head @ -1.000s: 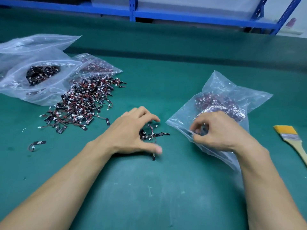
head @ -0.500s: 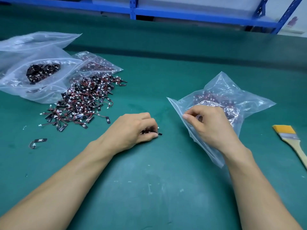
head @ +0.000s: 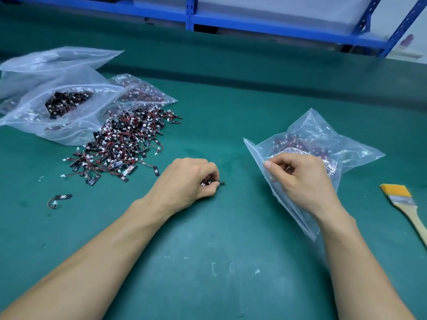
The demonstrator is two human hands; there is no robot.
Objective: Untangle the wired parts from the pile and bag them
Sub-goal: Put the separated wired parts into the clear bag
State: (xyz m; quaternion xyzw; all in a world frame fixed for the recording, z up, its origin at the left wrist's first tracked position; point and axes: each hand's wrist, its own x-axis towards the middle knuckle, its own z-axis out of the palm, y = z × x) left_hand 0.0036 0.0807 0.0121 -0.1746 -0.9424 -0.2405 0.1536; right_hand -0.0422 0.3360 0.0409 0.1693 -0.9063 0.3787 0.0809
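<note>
The pile [head: 120, 144] of wired parts, black tabs with red leads and white plugs, lies on the green table [head: 231, 262]. Just right of the pile and a little nearer the person, the left hand [head: 184, 181] rests on the table. Its fingers are curled tight round a small bunch [head: 209, 182] of parts, and one black end pokes out past the fingertips.

Farther right of the pile, well apart from it, lies a clear bag [head: 323, 135] with parts already inside, gathered toward its far end. The right hand [head: 302, 181] pinches the side of the bag that faces the pile between thumb and curled fingers and lifts it off the table. The mouth seems to gape a little there, though the film is too hazy to be sure. The two hands are apart, with bare table between them.

A big bag [head: 76, 128] sits left of the pile, touching its far-left edge, and holds a dark clump of parts. A small bag [head: 147, 93] with more parts lies against the pile's far edge. A flat bag [head: 57, 61] lies far left behind the pile, beyond the big bag.

One stray part [head: 61, 197] lies alone, near the pile's near-left corner but clear of it. A brush [head: 402, 199] with yellow bristles and a wooden handle lies far right of the pile, past the clear bag. A blue shelf [head: 254, 21] runs well behind the pile.
</note>
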